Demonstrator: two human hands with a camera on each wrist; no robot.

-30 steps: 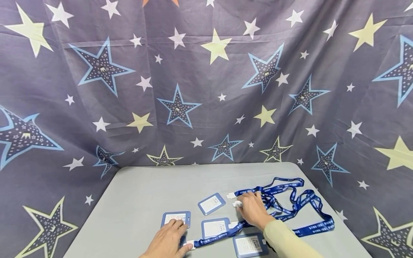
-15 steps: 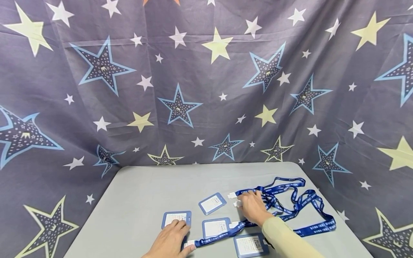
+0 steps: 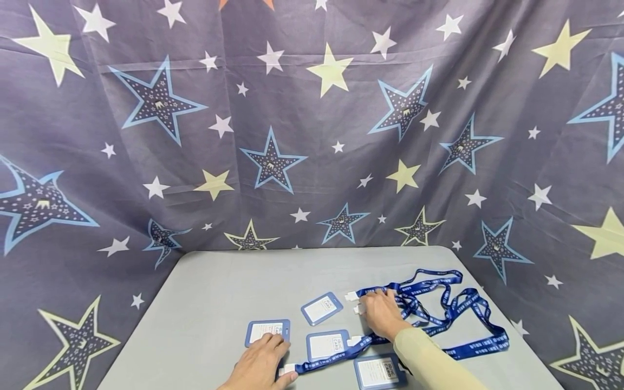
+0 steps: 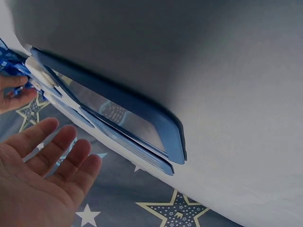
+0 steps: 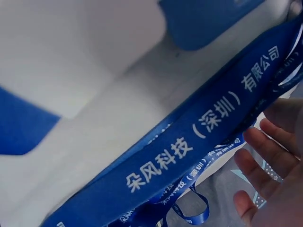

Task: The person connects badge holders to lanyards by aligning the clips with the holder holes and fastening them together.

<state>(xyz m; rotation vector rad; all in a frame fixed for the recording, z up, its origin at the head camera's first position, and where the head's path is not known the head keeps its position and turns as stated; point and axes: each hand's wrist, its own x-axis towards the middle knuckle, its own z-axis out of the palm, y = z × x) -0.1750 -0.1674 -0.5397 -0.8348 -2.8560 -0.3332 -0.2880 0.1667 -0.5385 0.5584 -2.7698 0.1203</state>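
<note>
My left hand [image 3: 260,363] lies over the near left of the table, fingers reaching across the lower edge of a blue card holder [image 3: 268,327]. Its thumb is beside the white clip [image 3: 288,369] of a blue lanyard [image 3: 331,358]; whether they touch I cannot tell. In the left wrist view those fingers [image 4: 61,151] are relaxed, apart from a blue-framed holder [image 4: 161,127]. My right hand [image 3: 382,314] rests at the heap of blue lanyards [image 3: 453,309], covering part of a white clip [image 3: 359,309]. The right wrist view shows its fingers [image 5: 265,165] loosely bent beside a printed strap [image 5: 203,123].
More blue card holders lie on the grey table [image 3: 234,281]: one tilted [image 3: 322,309], one in the middle [image 3: 325,345], one near the front [image 3: 379,371]. Another white clip [image 3: 351,296] sits left of the heap. A starry curtain [image 3: 302,135] stands behind the table.
</note>
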